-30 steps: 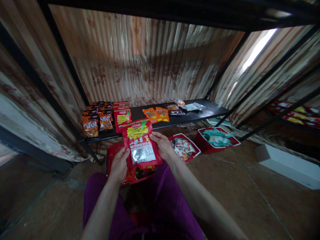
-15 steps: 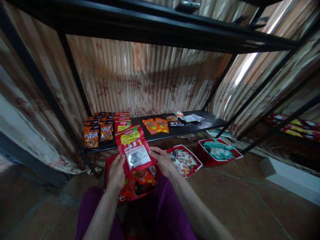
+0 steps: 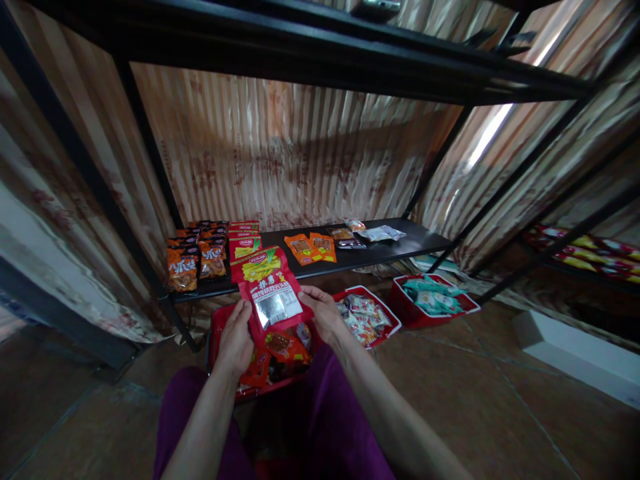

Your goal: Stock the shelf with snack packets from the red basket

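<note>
A red snack bag (image 3: pixel 270 288) with yellow strips printed on it and a see-through window is held between my two hands. My left hand (image 3: pixel 236 337) pinches its lower left edge, while my right hand (image 3: pixel 323 312) grips the lower right edge. Below the bag sits a red basket (image 3: pixel 216 327) with orange snack packets (image 3: pixel 287 347) inside. Behind it, similar red snack bags (image 3: pixel 245 247) stand in a row on the black shelf (image 3: pixel 420 245). To their left are rows of black-and-orange snack bags (image 3: pixel 183 269).
Two orange packets (image 3: pixel 311 249) and several other packets (image 3: pixel 381 233) lie on the shelf. On the floor to the right stand a red basket of small packets (image 3: pixel 367 319) and one of teal packets (image 3: pixel 433 295). A white box (image 3: pixel 575 357) is further right. Dark posts (image 3: pixel 150 143) frame the shelf.
The red snack bag has shifted very slightly, still in both hands. The view has moved a little, so the baskets and shelf sit slightly higher and further left.
</note>
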Motion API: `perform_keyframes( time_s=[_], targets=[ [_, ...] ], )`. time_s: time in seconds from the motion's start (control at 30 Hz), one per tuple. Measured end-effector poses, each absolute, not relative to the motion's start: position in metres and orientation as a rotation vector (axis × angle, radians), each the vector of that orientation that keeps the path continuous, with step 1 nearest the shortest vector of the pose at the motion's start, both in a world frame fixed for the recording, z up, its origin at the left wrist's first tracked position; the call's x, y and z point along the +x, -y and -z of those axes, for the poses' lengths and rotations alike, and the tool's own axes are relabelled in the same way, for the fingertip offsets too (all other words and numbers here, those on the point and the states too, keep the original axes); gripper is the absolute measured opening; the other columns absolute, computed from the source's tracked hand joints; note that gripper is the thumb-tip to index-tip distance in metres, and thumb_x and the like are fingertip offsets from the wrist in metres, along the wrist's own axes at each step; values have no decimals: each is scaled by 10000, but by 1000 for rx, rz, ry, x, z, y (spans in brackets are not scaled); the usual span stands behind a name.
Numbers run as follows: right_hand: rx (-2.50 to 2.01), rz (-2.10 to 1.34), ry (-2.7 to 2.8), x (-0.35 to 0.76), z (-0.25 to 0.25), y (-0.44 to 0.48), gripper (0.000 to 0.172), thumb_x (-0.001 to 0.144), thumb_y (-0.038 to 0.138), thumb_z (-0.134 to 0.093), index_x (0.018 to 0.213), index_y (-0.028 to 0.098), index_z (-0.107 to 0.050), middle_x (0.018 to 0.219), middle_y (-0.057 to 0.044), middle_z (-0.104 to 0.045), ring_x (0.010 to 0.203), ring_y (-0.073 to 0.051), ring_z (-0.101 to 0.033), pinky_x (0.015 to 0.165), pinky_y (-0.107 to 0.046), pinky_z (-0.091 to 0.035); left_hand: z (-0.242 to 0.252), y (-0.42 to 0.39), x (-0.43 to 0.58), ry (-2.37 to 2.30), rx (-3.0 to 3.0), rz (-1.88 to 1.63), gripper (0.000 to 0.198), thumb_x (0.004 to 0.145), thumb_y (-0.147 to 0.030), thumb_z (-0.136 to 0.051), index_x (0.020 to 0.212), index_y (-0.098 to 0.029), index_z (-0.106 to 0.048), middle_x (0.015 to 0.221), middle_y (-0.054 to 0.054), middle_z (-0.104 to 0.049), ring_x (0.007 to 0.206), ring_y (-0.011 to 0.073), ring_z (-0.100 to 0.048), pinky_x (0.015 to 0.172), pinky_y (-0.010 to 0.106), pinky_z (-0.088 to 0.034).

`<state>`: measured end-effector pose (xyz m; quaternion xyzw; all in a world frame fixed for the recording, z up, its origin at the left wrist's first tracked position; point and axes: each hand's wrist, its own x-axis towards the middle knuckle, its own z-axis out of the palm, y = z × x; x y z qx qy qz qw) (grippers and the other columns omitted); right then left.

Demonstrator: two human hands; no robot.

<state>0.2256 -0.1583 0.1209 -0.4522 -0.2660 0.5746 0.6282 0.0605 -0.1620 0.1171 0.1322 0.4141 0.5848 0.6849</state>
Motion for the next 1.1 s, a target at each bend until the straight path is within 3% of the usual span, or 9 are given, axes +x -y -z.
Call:
perform_keyframes(
  time_s=[0.13, 0.33, 0.53, 0.7, 0.83, 0.97, 1.1],
  targets=[
    [-1020, -1293, 621, 226, -121, 156, 305, 460, 306, -844, 684, 182, -678, 598, 4, -684, 504, -132, -577, 531, -267, -458, -118, 164, 60, -859, 370, -1273, 323, 827, -255, -583, 1148, -228, -575, 1100, 52, -684, 976, 163, -650, 885, 314, -502],
    [-1065, -1275, 577, 227, -114, 153, 306, 443, 277, -833, 686, 189, -668, 585, 14, -675, 495, -130, -563, 519, -270, -458, -119, 171, 55, -762, 551, -1193, 397, 700, -169, -680, 1088, -216, -613, 1015, 40, -707, 929, 182, -660, 859, 312, -511],
    [-1090, -1254, 599, 225, -112, 154, 317, 437, 294, -826, 686, 192, -659, 565, 24, -663, 494, -126, -559, 514, -263, -458, -116, 168, 56, -829, 572, -1209, 425, 621, -237, -751, 1024, -179, -630, 950, 58, -713, 929, 212, -656, 861, 343, -502],
    [-1134, -1182, 702, 224, -108, 154, 262, 532, 344, -772, 719, 196, -665, 625, 16, -668, 533, -129, -560, 556, -275, -461, -115, 168, 58, -809, 647, -1249, 514, 584, -306, -781, 1057, -184, -620, 962, 65, -709, 899, 219, -660, 846, 363, -504],
    [-1339, -766, 1027, 226, -106, 155, 224, 679, 304, -653, 879, 205, -673, 822, -44, -675, 725, -191, -602, 705, -344, -485, -113, 168, 59, -830, 668, -1274, 529, 590, -317, -771, 1074, -174, -613, 970, 72, -706, 903, 221, -654, 846, 359, -500],
    [-1438, -159, 1540, 219, -111, 166, 358, 785, 184, -527, 1127, 223, -624, 1148, -96, -606, 1047, -250, -534, 922, -416, -426, -102, 167, 61, -883, 763, -1307, 502, 674, -322, -694, 1144, -190, -576, 1039, 67, -690, 955, 210, -634, 870, 345, -480],
    [-1349, -37, 1767, 201, -117, 175, 357, 860, 179, -444, 1178, 225, -601, 1194, -85, -599, 1091, -234, -520, 960, -413, -425, -94, 168, 63, -1039, 988, -1354, 420, 774, -334, -581, 1170, -195, -561, 1100, 58, -667, 984, 188, -613, 901, 321, -447]
  ],
)
